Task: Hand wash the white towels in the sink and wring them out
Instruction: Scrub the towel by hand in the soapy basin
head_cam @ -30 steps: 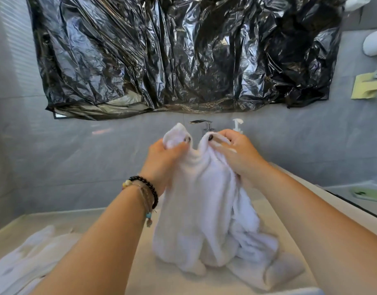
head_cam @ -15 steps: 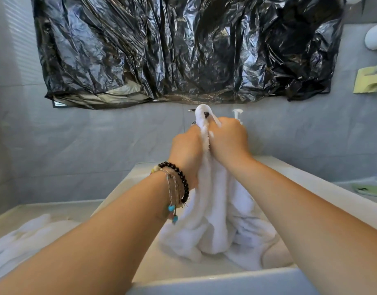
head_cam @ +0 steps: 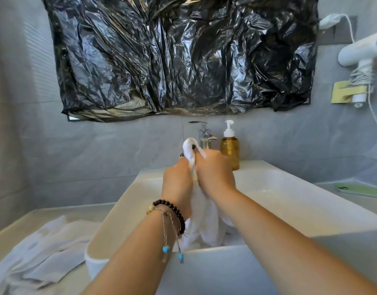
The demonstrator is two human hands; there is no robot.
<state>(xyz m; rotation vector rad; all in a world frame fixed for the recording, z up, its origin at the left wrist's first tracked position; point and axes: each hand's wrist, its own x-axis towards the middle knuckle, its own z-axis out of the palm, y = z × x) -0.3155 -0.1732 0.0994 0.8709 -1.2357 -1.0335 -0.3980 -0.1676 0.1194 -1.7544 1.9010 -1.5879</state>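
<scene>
A white towel (head_cam: 206, 222) hangs bunched over the white sink (head_cam: 289, 201), its lower end down in the basin. My left hand (head_cam: 177, 184) and my right hand (head_cam: 215, 175) grip its upper part side by side, knuckles pressed together. A small loop of the towel sticks up above my fingers. More white towels (head_cam: 40, 252) lie spread on the counter to the left of the sink.
A chrome tap (head_cam: 203, 133) and an amber pump bottle (head_cam: 230, 147) stand behind the basin. A black plastic sheet (head_cam: 183, 56) covers the wall above. A white hair dryer (head_cam: 362, 52) hangs on the right wall. A green item (head_cam: 360, 189) lies on the right counter.
My hands have come together on the towel, from apart to touching, and lowered toward the basin. The view has pulled back, showing the tap, the bottle and the sink's front rim.
</scene>
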